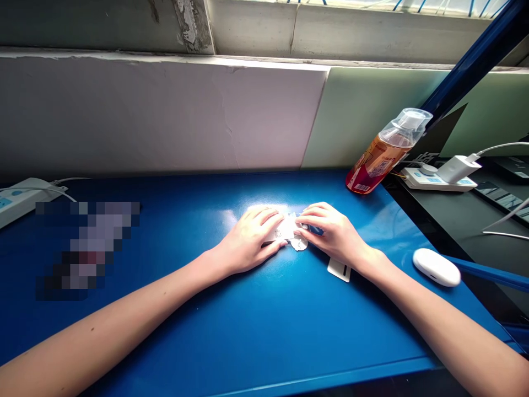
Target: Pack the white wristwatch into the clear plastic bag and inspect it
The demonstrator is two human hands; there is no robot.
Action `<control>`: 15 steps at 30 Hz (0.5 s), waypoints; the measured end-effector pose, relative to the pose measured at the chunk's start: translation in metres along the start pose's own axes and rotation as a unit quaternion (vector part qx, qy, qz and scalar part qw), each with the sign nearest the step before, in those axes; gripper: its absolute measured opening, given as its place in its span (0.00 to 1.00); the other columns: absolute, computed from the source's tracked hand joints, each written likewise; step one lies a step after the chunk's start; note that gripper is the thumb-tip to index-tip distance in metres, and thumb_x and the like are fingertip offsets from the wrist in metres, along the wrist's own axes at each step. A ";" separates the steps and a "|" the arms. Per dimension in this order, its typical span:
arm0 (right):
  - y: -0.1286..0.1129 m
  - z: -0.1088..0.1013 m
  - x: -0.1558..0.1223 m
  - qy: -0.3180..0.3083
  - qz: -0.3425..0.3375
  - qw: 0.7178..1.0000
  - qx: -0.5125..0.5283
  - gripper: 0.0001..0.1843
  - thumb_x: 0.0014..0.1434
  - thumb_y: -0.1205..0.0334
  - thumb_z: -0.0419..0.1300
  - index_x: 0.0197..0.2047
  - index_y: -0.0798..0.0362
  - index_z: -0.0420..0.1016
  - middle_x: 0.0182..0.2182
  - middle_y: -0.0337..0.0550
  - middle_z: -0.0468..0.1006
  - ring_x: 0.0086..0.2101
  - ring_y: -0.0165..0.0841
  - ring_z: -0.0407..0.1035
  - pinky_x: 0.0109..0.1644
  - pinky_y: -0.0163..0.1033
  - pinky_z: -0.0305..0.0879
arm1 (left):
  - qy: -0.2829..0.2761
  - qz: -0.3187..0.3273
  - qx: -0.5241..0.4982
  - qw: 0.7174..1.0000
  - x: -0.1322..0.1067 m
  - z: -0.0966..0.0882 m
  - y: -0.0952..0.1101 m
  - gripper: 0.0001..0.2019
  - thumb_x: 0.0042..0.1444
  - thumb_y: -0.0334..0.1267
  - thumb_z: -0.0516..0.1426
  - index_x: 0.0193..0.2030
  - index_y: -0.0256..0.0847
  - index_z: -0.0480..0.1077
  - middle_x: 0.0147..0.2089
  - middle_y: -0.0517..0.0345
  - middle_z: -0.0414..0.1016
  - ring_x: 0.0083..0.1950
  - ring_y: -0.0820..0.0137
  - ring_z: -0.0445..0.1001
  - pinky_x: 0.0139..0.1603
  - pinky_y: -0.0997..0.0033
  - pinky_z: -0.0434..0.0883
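Both my hands meet at the middle of a blue table (pixel 264 325). My left hand (pixel 250 240) lies with fingers curled over a small white flat piece (pixel 284 230), thumb under its edge. My right hand (pixel 333 231) pinches the other side of that piece, beside a small round white part (pixel 299 243). A bit of blue shows between the fingers. A white card-like piece (pixel 339 269) lies under my right wrist.
An orange-liquid bottle (pixel 382 153) with a clear cap leans at the back right. Beside it sits a power strip (pixel 438 179) with a white charger. A white oval case (pixel 436 267) rests at the table's right edge. Another power strip (pixel 19 199) lies far left.
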State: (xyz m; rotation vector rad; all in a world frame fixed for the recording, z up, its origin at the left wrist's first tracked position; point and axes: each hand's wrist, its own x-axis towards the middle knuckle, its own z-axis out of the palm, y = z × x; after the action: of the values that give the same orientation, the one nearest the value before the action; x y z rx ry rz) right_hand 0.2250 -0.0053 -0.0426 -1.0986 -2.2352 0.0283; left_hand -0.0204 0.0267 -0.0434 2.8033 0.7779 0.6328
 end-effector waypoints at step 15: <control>-0.002 -0.013 0.000 -0.047 0.002 0.996 0.070 0.18 0.60 0.72 0.57 0.53 0.56 0.76 0.39 0.48 0.84 0.43 0.41 0.76 0.46 0.45 0.76 | -0.006 -0.004 0.003 1.000 0.001 -0.003 0.002 0.24 0.67 0.47 0.54 0.63 0.34 0.65 0.63 0.38 0.70 0.66 0.51 0.66 0.65 0.48 0.65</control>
State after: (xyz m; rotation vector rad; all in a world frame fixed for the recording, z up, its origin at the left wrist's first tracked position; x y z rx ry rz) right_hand 0.2312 -0.0096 -0.0314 -1.0449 -2.2770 0.2392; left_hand -0.0202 0.0252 -0.0401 2.8054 0.7906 0.6119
